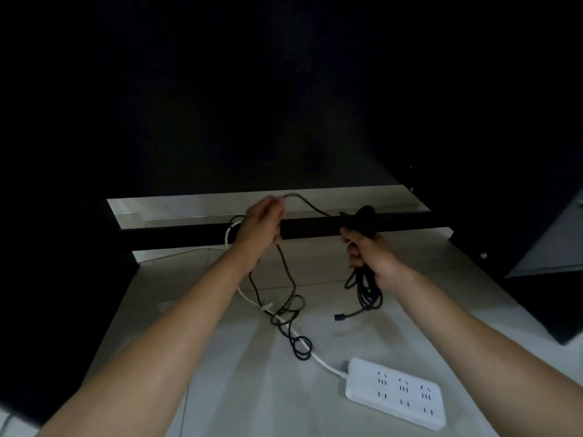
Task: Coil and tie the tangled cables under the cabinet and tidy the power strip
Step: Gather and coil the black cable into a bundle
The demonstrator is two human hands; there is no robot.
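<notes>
A dim indoor room is suggested by the pale tiled floor, dark cabinet and white power strip.

both bare forearms reaching forward, left hand raised toward 12 o'clock, fingers pinched, right hand at 1 o'clock, fist curled

Left hand raised, pinching a strand of black cable that trails down to loose loops on the floor. Right hand gripping a coiled black bundle, loops hanging below. White power strip flat near the floor's front right, its white cord running under the tangle toward the dark cabinet.
</notes>
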